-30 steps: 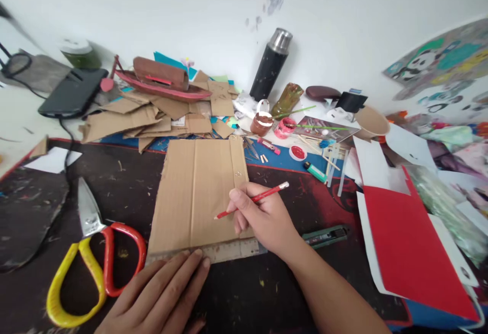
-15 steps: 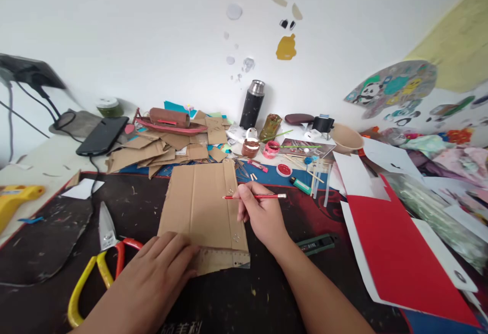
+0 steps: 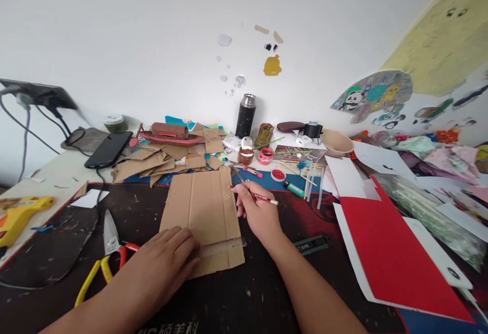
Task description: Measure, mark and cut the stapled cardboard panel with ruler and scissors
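A rectangular piece of brown cardboard [image 3: 208, 202] lies on the dark mat. Across its lower part rests a clear ruler [image 3: 224, 245]. My left hand [image 3: 168, 255] presses down on the ruler's left end and the cardboard, its fingers lying flat and partly together. Between the thumb and fingers of my right hand [image 3: 259, 217] is a red pencil [image 3: 263, 199], its tip pointing left over the cardboard's right edge. Scissors [image 3: 110, 252] with red and yellow handles lie left of my left hand, partly covered by my forearm.
A green utility knife [image 3: 312, 244] lies right of my right forearm. Red paper [image 3: 396, 252] covers the right side. Cardboard scraps [image 3: 148, 161], a model boat [image 3: 171, 135], paint jars and a black flask [image 3: 246, 116] stand along the back. A yellow glue gun [image 3: 23, 217] is at far left.
The ruler has moved up from the cardboard's bottom edge and lies farther onto it. The pencil has tilted, its tip now higher. The camera view has shifted slightly.
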